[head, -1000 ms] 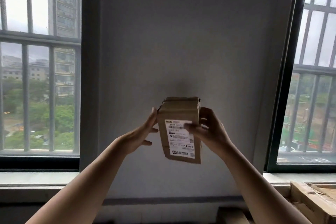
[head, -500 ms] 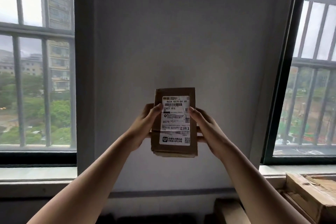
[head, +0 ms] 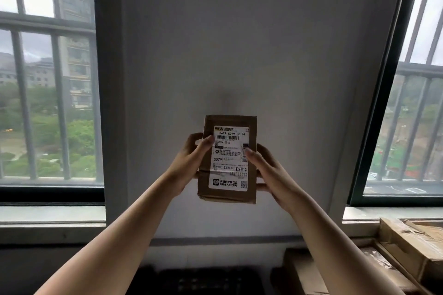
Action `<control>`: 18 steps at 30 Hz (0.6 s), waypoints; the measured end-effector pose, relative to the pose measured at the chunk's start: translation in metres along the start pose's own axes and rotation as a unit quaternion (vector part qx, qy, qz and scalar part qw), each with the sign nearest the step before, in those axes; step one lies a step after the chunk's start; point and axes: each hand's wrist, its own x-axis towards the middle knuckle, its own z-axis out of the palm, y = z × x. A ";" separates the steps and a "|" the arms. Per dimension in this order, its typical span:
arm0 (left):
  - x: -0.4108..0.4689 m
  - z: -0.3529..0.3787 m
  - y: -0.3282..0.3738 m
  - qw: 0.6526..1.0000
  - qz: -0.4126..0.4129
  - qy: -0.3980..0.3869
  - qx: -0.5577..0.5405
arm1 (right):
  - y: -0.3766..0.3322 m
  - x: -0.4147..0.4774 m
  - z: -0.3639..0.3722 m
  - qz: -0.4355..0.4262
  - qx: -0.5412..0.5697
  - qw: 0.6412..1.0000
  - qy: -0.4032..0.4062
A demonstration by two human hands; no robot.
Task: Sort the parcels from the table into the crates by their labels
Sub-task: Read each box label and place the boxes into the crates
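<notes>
Parcel [head: 227, 158] upright (long axis vertical, label facing camera), gripped by left hand [head: 189, 163] and right hand [head: 268, 172].

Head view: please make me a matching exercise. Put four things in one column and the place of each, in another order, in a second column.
Things
1. shipping label
2. left hand
3. right hand
4. pile of cardboard boxes

Places
a. bottom right corner of the view
b. holds the left edge of the cardboard parcel
c. on the parcel's face turned to the camera
d. holds the parcel's right edge

Pairs: 1-c, 2-b, 3-d, 4-a
</notes>
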 end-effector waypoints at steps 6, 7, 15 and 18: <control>-0.016 0.007 -0.061 0.996 -0.090 0.006 0.011 | 0.057 -0.007 0.009 0.067 -0.042 0.996 0.027; -0.019 0.010 -0.072 0.994 -0.109 0.007 0.006 | 0.066 -0.008 0.009 0.074 -0.052 0.995 0.039; -0.058 0.059 -0.187 0.963 -0.266 -0.025 -0.025 | 0.187 -0.041 0.004 0.209 -0.088 0.969 0.103; -0.081 0.079 -0.238 0.940 -0.339 -0.016 -0.030 | 0.242 -0.063 0.011 0.282 -0.102 0.950 0.092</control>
